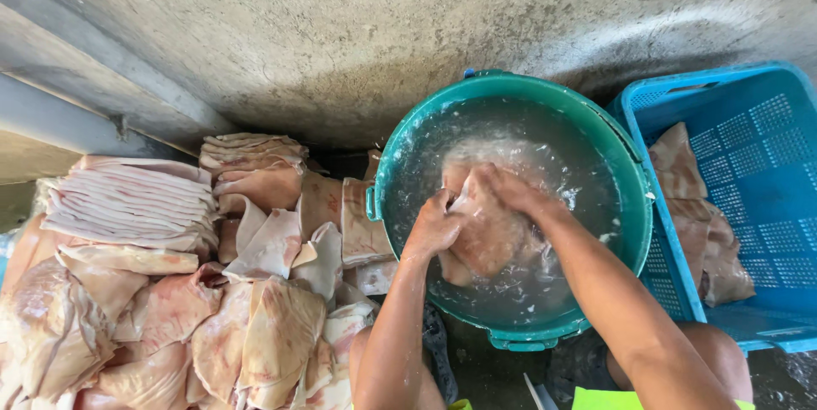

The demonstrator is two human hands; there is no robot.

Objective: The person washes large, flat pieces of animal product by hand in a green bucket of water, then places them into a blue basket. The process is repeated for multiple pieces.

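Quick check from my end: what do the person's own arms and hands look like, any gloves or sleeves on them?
No gloves and no sleeves in view. The left hand and right hand are bare and wet, with no rings, watch or wristbands that I can see. Both forearms are bare up to the frame edge. A bit of bright yellow-green clothing shows at the bottom.

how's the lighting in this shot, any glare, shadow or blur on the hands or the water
Head view: daylight is soft and even; a dark shadow lies on the concrete floor behind the green tub; pale glare and foam on the water hide the submerged part of the meat piece; left hand and right hand look sharp; edges bend slightly.
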